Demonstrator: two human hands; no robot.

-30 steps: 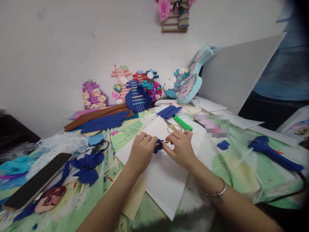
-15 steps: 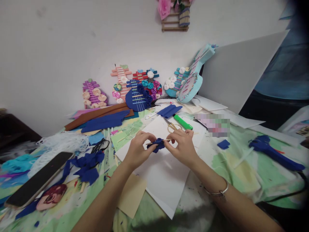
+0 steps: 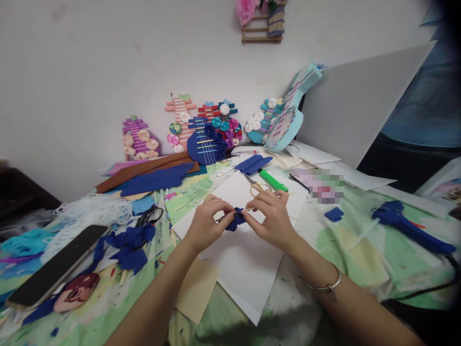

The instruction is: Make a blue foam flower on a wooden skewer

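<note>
A small ruffled piece of dark blue crepe paper (image 3: 236, 222) is wrapped about a thin wooden stick (image 3: 248, 210), above a white paper sheet (image 3: 248, 283). My left hand (image 3: 208, 222) pinches the blue paper and the stick's left end between thumb and fingers. On the other side, my right hand (image 3: 271, 217) closes thumb and fingertips on the stick's right part, at the paper's edge. Just beyond the right hand lie gold-handled scissors (image 3: 260, 187) and a green cutter (image 3: 273, 180).
A blue glue gun (image 3: 410, 226) lies at the right. To the left are a phone (image 3: 59, 264), blue paper scraps (image 3: 131, 245) and white string (image 3: 95, 211). Decorated paper guitars, one of them blue (image 3: 206, 142), lean against the wall.
The blue paper has turned on the stick and now hangs slightly lower between my fingers. Both hands keep nearly the same place.
</note>
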